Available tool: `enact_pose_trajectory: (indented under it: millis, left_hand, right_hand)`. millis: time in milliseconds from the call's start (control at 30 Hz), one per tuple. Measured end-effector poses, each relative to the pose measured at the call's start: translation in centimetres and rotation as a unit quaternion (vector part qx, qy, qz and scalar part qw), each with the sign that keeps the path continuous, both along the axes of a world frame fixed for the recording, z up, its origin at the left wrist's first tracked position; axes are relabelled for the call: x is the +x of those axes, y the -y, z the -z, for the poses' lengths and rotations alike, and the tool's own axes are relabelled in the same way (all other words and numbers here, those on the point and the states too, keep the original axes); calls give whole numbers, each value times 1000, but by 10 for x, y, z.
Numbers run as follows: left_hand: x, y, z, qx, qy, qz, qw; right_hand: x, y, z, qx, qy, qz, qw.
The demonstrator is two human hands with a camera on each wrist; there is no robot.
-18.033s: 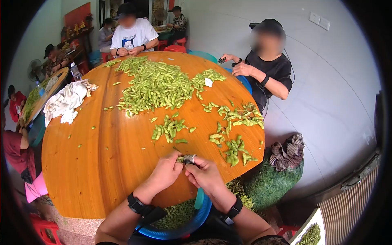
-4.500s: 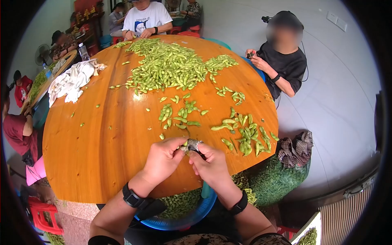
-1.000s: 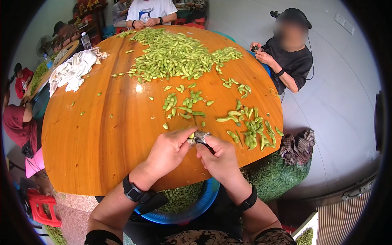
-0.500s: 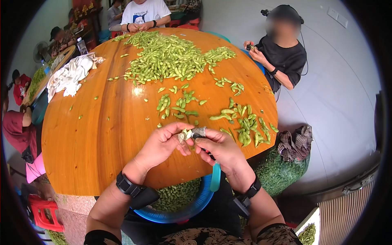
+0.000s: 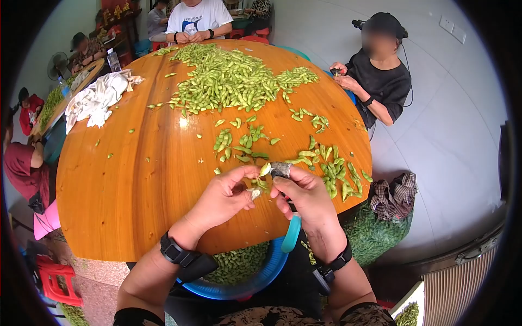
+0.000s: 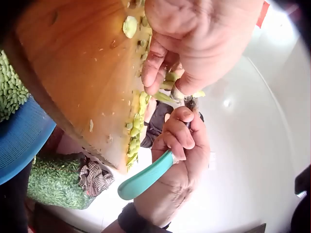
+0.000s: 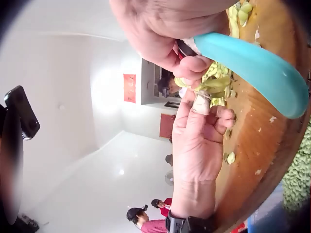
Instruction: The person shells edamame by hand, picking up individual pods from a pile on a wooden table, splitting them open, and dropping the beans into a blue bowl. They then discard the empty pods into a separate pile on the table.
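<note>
At the near edge of the table (image 5: 125, 217), blue basin (image 5: 274, 269) sits below with green beans (image 5: 239, 263) in it. Above the wood: left hand (image 5: 225, 193), fingers part bent, light pinch on a green pod (image 7: 216, 84). Right hand (image 5: 312, 201) is curled round a tool with a teal handle (image 5: 292, 233), handle sticking out on the near side. Grey wrap (image 5: 280, 170) on a right fingertip, pale wrap (image 7: 200, 104) on the left thumb. Pod sits between the two hands, just beside the tool's dark end.

Risks, my read: pinch looks light, so the pod could twist or slip if pushed off-centre. Left fingertips are close to the tool's end; if that end is sharp, a slip could nick skin past the wrap. Anything popping out sideways could miss the basin, as the table edge lies between. Handle could catch that edge if the hand drops.

Beyond, loose pods (image 5: 337, 171) right of the hands, big pod pile (image 5: 228, 79) farther out, white cloth (image 5: 98, 98) far left.

Can't make out: tool tip, behind fingers; whether the pod is split; basin's near part, under forearm and strap gear. Far person in white T-shirt (image 5: 198, 19) is cut off at the top.
</note>
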State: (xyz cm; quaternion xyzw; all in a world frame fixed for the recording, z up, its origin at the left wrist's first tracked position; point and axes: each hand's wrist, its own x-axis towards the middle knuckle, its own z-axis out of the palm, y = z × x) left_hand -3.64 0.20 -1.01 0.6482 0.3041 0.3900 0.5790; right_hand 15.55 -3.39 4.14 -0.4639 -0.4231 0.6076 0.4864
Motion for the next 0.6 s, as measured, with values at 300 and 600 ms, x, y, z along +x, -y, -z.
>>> enact_pose_trajectory:
  millis: [300,600]
  left_hand:
    - [1,-3,3,-39,8,-9,999]
    - [-1,-1,-1,-90,61,20,994]
  right_hand:
    - [8,-4,2,-5,-47,16,999]
    - [8,-4,4,11,36,49,998]
